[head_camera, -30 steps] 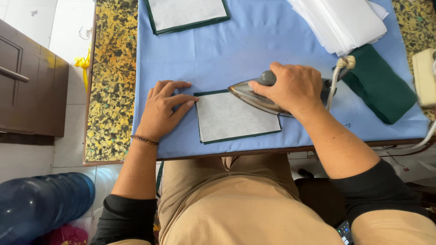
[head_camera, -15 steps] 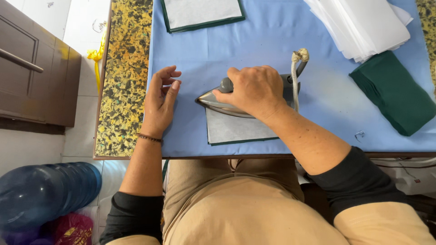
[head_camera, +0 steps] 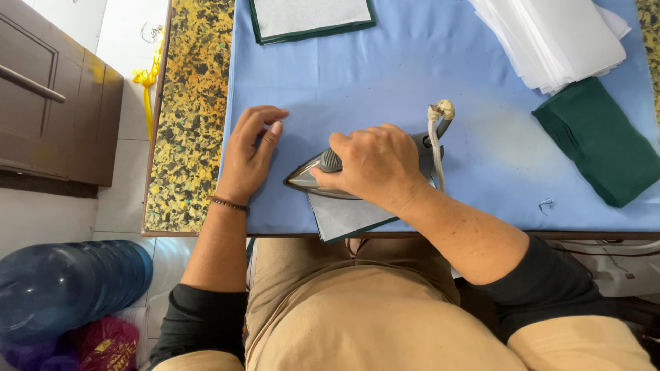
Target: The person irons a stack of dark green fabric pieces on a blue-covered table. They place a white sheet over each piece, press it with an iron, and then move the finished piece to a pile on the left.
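Right hand: the right hand (head_camera: pixel 377 163) is wrapped around the dark handle of a grey metal clothes iron (head_camera: pixel 323 173), fingers curled fully shut on the grip, knuckles up.
Iron: it sits flat on a grey fabric rectangle with a dark green edge (head_camera: pixel 346 216), its pointed nose towards the left hand; a white braided cord (head_camera: pixel 434 148) rises from its back end with a knotted tip.
Fabric under the iron: it lies at the near edge of the table, one corner hanging just past that edge; most of it is hidden by the iron and the hand.
Left hand: the left hand (head_camera: pixel 252 150) rests palm down on the light blue cloth cover of the table (head_camera: pixel 412 75), just beside the iron's nose but not touching it; fingers spread and relaxed, holding nothing. A thin beaded bracelet (head_camera: pixel 228 203) circles the wrist.
Far side of the table: a second grey rectangle with a dark green border (head_camera: pixel 313 16) lies at the top edge of view, well apart from the hands.
Right side: a loose stack of white sheets (head_camera: pixel 550 38) lies beside a folded dark green cloth (head_camera: pixel 599 141), the two touching or nearly so.
Table edge: a yellow-and-black speckled foam strip (head_camera: pixel 189 117) shows left of the blue cover.
Floor, left: a blue plastic water jug (head_camera: pixel 65 285) lies on its side near a dark brown cabinet (head_camera: pixel 51 103).
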